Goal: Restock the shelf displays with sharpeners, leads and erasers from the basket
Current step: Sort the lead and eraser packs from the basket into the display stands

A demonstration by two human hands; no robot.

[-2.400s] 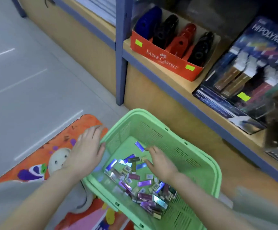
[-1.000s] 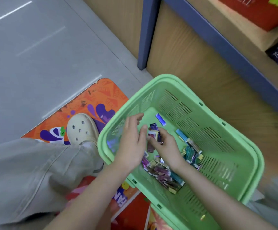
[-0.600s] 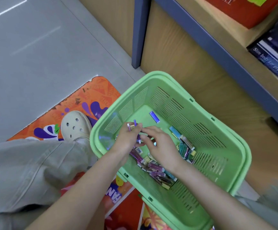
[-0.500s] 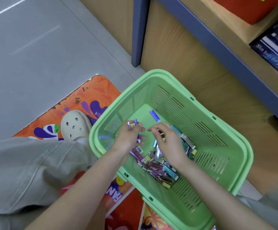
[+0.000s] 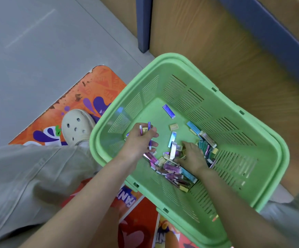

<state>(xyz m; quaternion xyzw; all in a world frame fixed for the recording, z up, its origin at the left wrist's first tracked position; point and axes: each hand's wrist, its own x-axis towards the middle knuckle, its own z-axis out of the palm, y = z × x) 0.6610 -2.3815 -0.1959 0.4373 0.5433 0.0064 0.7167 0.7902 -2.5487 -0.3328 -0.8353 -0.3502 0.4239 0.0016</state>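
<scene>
Green basket (image 5: 170,57) with a heap of lead packs (image 5: 172,169)

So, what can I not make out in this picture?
All in the head view:
Print on the small shiny rectangular packs in the green slotted plastic basket: too small to read.
Packs under the right hand: hidden by its palm; grip unclear.
Number of packs the left hand holds: hidden inside its grip.
Blue-edged wooden shelf: cut off by the top edge.
</scene>
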